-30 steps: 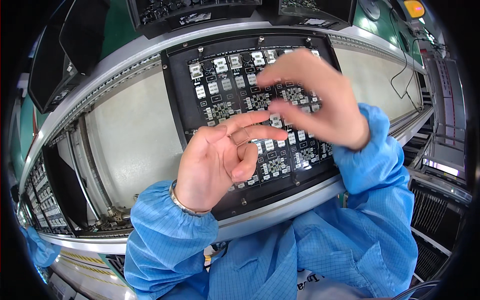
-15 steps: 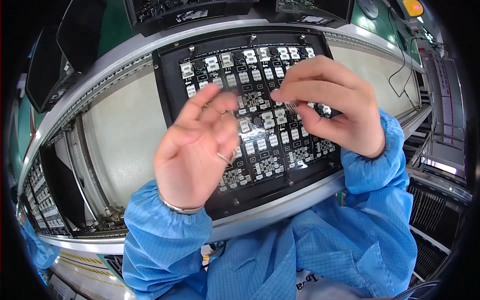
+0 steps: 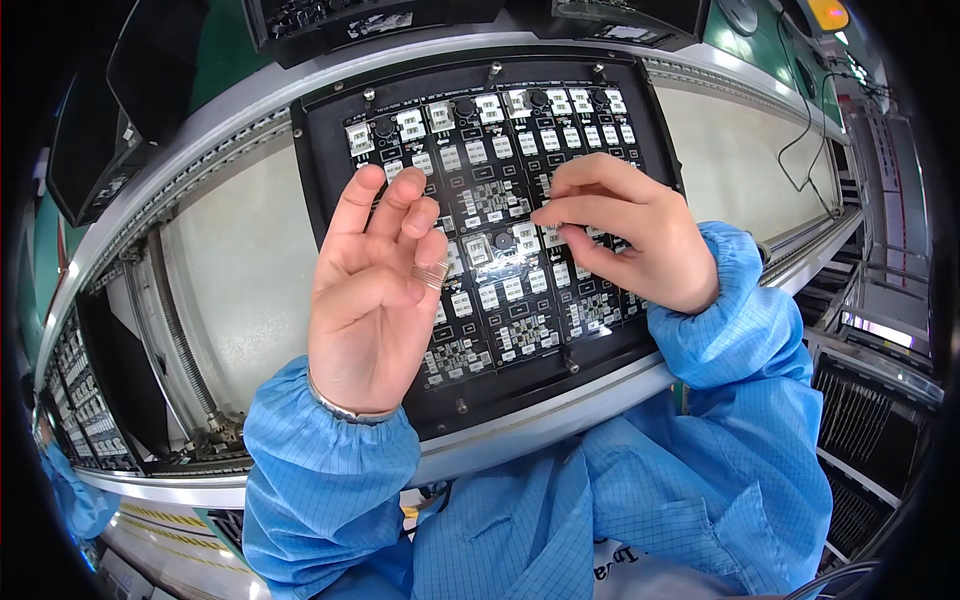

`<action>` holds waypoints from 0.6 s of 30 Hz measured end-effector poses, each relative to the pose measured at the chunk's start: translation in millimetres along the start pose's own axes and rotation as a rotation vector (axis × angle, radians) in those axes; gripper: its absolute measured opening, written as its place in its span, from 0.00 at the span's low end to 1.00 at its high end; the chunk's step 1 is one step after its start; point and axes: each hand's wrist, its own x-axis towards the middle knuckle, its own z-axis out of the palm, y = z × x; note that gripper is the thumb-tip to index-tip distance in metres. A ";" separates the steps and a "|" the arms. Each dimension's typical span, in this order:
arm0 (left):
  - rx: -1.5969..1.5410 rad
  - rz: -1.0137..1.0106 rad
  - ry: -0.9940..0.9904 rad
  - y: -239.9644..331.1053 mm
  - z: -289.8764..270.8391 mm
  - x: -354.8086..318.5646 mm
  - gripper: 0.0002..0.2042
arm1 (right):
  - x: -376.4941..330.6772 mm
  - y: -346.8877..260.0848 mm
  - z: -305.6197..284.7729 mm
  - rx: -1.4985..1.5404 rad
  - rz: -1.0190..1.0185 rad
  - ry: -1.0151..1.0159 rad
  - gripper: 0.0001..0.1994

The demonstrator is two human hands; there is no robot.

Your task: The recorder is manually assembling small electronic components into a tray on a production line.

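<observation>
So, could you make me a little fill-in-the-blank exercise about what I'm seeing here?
1. The left hand, holding a small part with thin metallic pins, shows its ____ to the camera.
2. The right hand is over circuit boards set in a frame coloured ____.
3. Both of the person's sleeves are ____ in colour.
4. A wristband shows at the wrist of the ____ hand.

Missing words: palm; black; blue; left.
</observation>
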 end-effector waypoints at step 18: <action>0.023 0.013 -0.121 -3.5 -13.8 4.3 0.34 | 1.7 1.8 1.9 -0.097 -0.064 0.026 0.15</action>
